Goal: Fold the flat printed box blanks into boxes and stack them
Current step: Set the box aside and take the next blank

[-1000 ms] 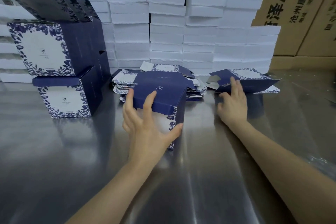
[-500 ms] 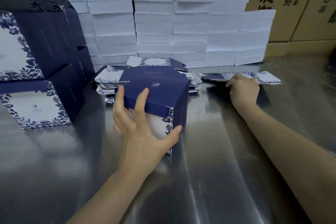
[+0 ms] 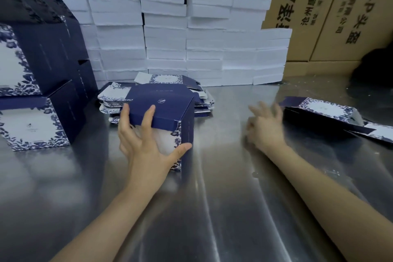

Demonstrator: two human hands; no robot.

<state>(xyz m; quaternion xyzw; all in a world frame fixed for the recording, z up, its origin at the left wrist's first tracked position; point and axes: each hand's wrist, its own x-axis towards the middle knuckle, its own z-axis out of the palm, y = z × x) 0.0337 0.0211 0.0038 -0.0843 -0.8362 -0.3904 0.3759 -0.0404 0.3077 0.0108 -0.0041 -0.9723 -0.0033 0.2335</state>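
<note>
Just now your right hand [image 3: 265, 127] has come off the loose blank [image 3: 325, 112]. Half a second ago it was curled on that blank, pressing it flat toward the back of the counter [image 3: 212, 208]. Now the blank lies out to your right, partly sprung open, with its white floral panel facing up. The hand hangs apart from it over bare steel, fingers spread, holding nothing. It is motion-blurred, so exactly how the fingers lie cannot be told.

Your left hand [image 3: 146, 144] has kept its hold throughout. It grips the folded box [image 3: 168, 104] in the middle of the counter, fingers hooked over the front edge of the navy lid and thumb braced against the lower right corner of the floral front. The box stands upright with its lid down, just in front of the pile of flat blanks [image 3: 114, 94].

This probably means one box is finished and waiting to join the finished boxes [image 3: 32, 125] stacked at your left. The next blank seems to be set within reach, and your freed right hand can either steady the folded box or return for that blank.

Behind everything stand white stacks [image 3: 165, 34] and brown cartons [image 3: 308, 6].
</note>
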